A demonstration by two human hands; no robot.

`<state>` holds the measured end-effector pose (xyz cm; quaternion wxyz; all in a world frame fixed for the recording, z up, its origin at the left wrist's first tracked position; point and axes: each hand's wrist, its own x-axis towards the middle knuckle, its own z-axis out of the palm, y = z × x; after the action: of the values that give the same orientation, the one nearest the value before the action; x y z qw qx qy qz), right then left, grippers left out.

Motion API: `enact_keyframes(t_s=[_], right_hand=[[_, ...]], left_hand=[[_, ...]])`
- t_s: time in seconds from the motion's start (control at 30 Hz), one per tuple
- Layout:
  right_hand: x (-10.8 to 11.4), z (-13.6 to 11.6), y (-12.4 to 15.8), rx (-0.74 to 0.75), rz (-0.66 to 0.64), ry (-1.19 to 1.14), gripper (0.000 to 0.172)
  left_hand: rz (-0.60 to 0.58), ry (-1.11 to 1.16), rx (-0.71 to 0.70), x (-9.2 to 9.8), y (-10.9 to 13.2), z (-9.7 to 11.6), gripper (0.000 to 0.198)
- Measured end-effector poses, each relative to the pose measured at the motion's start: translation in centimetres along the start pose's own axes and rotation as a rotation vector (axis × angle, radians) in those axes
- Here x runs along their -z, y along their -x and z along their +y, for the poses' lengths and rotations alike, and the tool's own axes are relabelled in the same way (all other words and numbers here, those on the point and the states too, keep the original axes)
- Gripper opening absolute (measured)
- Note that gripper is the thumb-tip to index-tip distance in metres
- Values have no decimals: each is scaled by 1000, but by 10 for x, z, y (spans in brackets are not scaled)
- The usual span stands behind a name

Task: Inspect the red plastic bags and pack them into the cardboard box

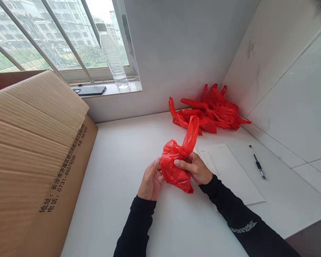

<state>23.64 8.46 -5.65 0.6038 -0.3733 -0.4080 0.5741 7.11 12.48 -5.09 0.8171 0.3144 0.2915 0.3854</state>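
Observation:
A crumpled red plastic bag (173, 166) is held up between my two hands over the white table (117, 153), one handle loop standing up at its top right. My right hand (196, 167) grips its right side, thumb across the front and fingers behind. On the left edge my left hand (152, 178) has its fingertips closed on the plastic; some of those fingers are hidden behind the bag. Whether anything lies inside the bag cannot be seen. Behind it, a heap of red plastic bags (216, 110) lies against the wall in the corner.
To the left stands a large open cardboard box (32, 153). Written paper (230, 171) lies under my right forearm, with a black pen (259, 167) and its cap (250, 146) beyond. A water bottle (113, 59) and a phone (92, 90) rest on the windowsill.

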Motion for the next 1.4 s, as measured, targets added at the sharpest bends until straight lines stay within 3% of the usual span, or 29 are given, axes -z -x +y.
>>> enact_keyframes(t_s=[0.07, 0.3, 0.47, 0.6, 0.87, 1.03, 1.2, 1.33, 1.4], right_hand=[[-1, -1, 0, 6, 2, -8, 25], [-3, 2, -2, 56, -5, 44, 23], [-2, 9, -4, 43, 116, 46, 27], [-1, 12, -4, 83, 209, -25, 27], [-1, 15, -3, 89, 268, -189, 22], [-4, 6, -2, 93, 172, -119, 21], [-7, 2, 2, 81, -11, -56, 33], [-7, 4, 2, 140, 86, -78, 33], [-6, 4, 1, 192, 166, -60, 33]], left_hand=[[7, -44, -24, 0, 0, 0, 24], [196, -7, -215, 7, -4, -4, 27], [224, -20, -189, 7, -4, -6, 32], [201, -70, -115, 6, -4, -9, 33], [-58, -161, 5, -2, -1, -11, 28], [121, -91, -134, 2, -6, -12, 20], [193, -136, -110, 4, -7, -10, 32], [215, -232, -133, 3, -4, -12, 40], [119, -257, -151, 1, -2, -13, 43]])
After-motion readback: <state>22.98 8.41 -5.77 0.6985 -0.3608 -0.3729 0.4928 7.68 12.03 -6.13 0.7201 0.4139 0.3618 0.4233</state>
